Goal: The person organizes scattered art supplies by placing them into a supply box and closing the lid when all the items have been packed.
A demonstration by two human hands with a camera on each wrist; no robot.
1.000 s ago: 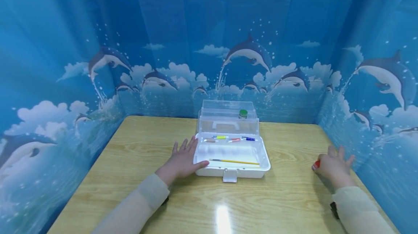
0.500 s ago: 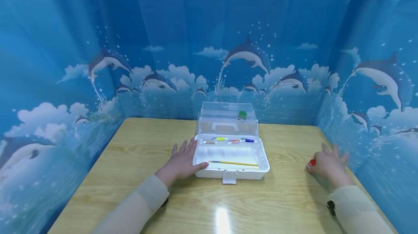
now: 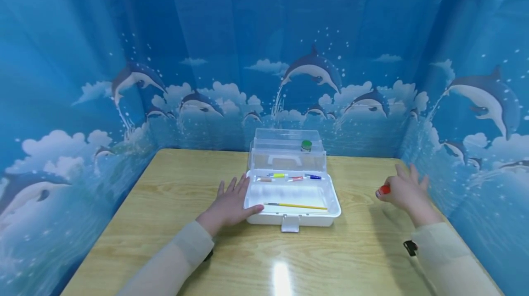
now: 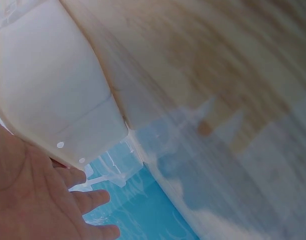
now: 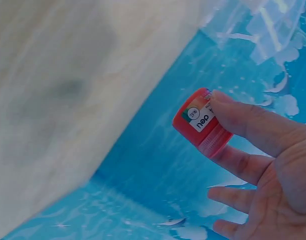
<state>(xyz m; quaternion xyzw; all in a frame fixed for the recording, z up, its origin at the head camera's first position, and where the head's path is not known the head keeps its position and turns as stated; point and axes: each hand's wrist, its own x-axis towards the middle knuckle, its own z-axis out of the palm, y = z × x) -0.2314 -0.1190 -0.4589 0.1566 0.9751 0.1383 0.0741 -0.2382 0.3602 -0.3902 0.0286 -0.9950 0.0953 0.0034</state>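
In the head view my left hand (image 3: pixel 229 206) rests against the left side of a white plastic case (image 3: pixel 291 220), fingers spread and thumb on the front rim. The left wrist view shows the palm and straight fingers beside the case's white wall (image 4: pixel 53 75). My right hand (image 3: pixel 409 195) pinches a small red container (image 5: pixel 202 120) with a "deli" label and a ribbed end between thumb and index finger. Its other fingers are spread. The container is above the table at the right, apart from the case.
The case's clear lid (image 3: pixel 285 156) stands raised; a green-capped jar (image 3: pixel 306 145) shows there. Inside lie a yellow-handled paintbrush (image 3: pixel 301 206) and several small tubes, including a blue-capped one (image 3: pixel 314 176). Dolphin-print curtains (image 3: pixel 351 20) surround the wooden table (image 3: pixel 198 167).
My right hand has lifted the red container off the table's right side and moved it left. My left hand and the case stay essentially in place.
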